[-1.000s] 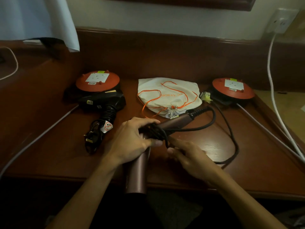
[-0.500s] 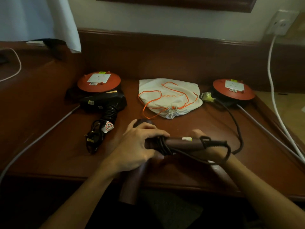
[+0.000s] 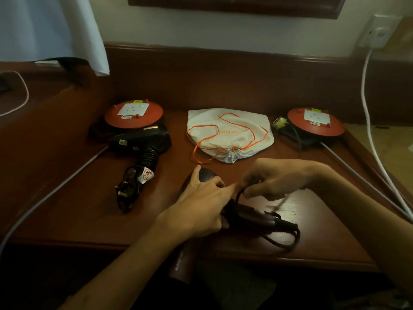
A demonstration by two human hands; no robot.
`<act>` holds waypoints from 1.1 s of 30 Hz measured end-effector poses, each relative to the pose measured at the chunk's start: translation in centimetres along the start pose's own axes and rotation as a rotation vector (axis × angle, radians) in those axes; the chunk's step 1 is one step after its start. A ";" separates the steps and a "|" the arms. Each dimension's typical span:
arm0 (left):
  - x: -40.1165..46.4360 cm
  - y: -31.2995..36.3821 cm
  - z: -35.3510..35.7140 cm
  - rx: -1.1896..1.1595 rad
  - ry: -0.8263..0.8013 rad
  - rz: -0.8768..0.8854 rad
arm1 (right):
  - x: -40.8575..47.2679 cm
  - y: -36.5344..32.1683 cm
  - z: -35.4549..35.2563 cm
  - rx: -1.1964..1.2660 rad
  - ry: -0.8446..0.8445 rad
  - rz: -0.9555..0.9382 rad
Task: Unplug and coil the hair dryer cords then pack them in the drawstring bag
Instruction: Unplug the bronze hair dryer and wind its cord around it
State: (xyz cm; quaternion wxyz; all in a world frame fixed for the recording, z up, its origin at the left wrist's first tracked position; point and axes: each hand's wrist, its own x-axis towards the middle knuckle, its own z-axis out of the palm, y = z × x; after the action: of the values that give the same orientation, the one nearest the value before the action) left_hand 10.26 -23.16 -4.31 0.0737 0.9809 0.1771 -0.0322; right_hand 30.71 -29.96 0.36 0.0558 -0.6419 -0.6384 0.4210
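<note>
Worktop (image 3: 67,211): dark wood, dim light, a wall socket at far right with a white cable hanging from it.
Dryer (image 3: 252,217): maroon, lying at the near edge; barrel end hung over the edge, handle pointed right.
Cord (image 3: 288,240): dark, wound in turns round the handle; one slack loop sagged off the handle's end.
Left hand (image 3: 201,209): grip closed over the dryer body where handle meets barrel, pinning it to the wood.
Right hand (image 3: 274,182): grip pinched on the cord just above the handle, fingers curled.
Black dryer (image 3: 143,139): at left, cord bundled beside it, plug free.
Bag (image 3: 230,135): white, orange drawstring, flat at centre back, mouth cinched toward the person.
Reels (image 3: 316,121): two orange ones, left and right; a dark lead ran from a yellow-tagged plug beside the right one.
Handling, dryer: judged rigid, moderately heavy, smooth shell likely slippery; best held at the handle root.
Handling, cord: judged limp but springy; turns may unwind unless a thumb holds them.
Handling, bag: soft, light; the mouth needs opening before packing.
</note>
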 end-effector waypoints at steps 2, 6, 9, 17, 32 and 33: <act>0.1 -0.2 -0.2 -0.041 -0.001 -0.002 | -0.9 -1.8 0.8 -0.125 0.014 -0.001; -0.2 -1.3 0.1 -0.221 0.087 -0.073 | -3.5 -3.9 2.3 -0.152 0.114 0.049; -0.6 -1.7 0.3 -0.256 0.185 -0.126 | -6.5 -4.4 2.2 -0.343 0.302 0.135; 0.1 -4.9 0.2 -0.523 0.467 -0.197 | -7.0 -2.9 6.8 -0.096 0.454 -0.137; -0.3 -4.1 0.6 -0.498 0.492 -0.141 | -0.5 6.0 9.3 -0.422 0.643 -0.105; -0.3 -4.3 0.9 -0.525 0.538 -0.143 | -0.3 6.3 9.1 -0.449 0.663 -0.138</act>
State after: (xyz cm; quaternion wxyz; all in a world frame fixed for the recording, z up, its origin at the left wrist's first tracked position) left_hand 8.45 -19.44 -5.72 0.2708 0.8872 0.2605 0.2677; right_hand 30.01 -35.58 -9.18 0.1454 -0.6949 -0.7033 0.0366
